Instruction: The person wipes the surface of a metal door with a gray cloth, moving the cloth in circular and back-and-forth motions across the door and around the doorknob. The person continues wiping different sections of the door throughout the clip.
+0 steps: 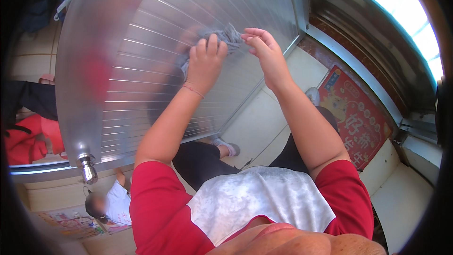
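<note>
A crumpled grey cloth point(231, 38) lies against the ribbed, shiny metal door point(148, 60). My left hand point(208, 58) presses on the cloth with bent fingers, and part of the cloth hangs out below the palm. At the cloth's right end is my right hand point(267, 51), its fingers loosely curved and apart. Whether its fingertips touch the cloth's edge I cannot tell. The door's surface mirrors my arms and red sleeves in a blur.
A round metal doorknob point(87, 170) sticks out at the door's lower left. A red printed doormat point(354, 120) lies by the threshold on the right. Behind the door's edge are red and dark fabric items point(33, 138). Another person point(113, 198) is at lower left.
</note>
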`<state>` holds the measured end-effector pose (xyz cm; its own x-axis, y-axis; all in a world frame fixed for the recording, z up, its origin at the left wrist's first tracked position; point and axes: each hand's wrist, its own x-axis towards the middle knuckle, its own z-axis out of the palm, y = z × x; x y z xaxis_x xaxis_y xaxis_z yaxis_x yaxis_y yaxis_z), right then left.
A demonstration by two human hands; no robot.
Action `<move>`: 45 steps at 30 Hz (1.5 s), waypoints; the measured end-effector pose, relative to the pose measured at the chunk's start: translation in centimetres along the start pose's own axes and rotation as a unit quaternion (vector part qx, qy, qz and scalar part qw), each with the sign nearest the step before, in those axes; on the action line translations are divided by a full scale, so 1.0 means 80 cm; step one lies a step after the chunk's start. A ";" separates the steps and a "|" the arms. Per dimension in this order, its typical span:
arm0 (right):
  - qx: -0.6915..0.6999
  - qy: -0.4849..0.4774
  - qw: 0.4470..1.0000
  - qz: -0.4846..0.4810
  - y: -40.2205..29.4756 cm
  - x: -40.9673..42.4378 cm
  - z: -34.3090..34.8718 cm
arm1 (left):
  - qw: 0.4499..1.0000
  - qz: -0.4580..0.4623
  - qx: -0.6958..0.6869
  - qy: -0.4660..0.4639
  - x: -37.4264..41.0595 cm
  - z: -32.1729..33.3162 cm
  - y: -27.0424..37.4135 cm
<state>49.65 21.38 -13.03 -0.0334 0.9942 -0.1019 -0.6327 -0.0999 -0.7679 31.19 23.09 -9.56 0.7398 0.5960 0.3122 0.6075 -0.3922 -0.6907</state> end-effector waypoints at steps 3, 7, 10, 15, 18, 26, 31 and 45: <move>0.007 0.020 1.000 -0.007 -0.005 0.003 -0.002 | 0.992 0.018 -0.113 -0.058 -0.017 0.015 0.011; 0.014 0.048 0.998 -0.035 -0.009 0.007 -0.004 | 0.972 -0.035 -0.219 -0.083 -0.013 -0.023 0.003; 0.027 0.074 0.995 -0.063 -0.010 0.013 -0.008 | 0.986 -0.065 -0.142 0.063 0.028 -0.070 -0.035; 0.049 0.102 0.991 -0.076 -0.014 0.018 -0.012 | 0.969 -0.096 0.026 0.227 0.118 -0.111 -0.095; 0.053 0.098 0.991 -0.075 -0.010 0.017 -0.008 | 0.976 -0.086 0.092 0.177 0.130 -0.080 -0.104; 0.051 0.114 0.989 -0.080 -0.015 0.017 -0.011 | 0.988 -0.095 0.047 0.108 0.131 -0.040 -0.064; 0.068 0.126 0.985 -0.094 -0.020 0.019 -0.015 | 0.998 -0.024 -0.052 0.005 0.095 0.010 -0.015; 0.080 0.135 0.983 -0.098 -0.026 0.021 -0.014 | 0.986 -0.038 0.074 0.148 0.258 -0.057 -0.097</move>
<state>51.73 23.20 -12.32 0.2941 0.9452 -0.1420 -0.7212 0.1220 -0.6819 43.10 35.25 5.21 0.7594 0.3810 0.5274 0.6313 -0.2353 -0.7390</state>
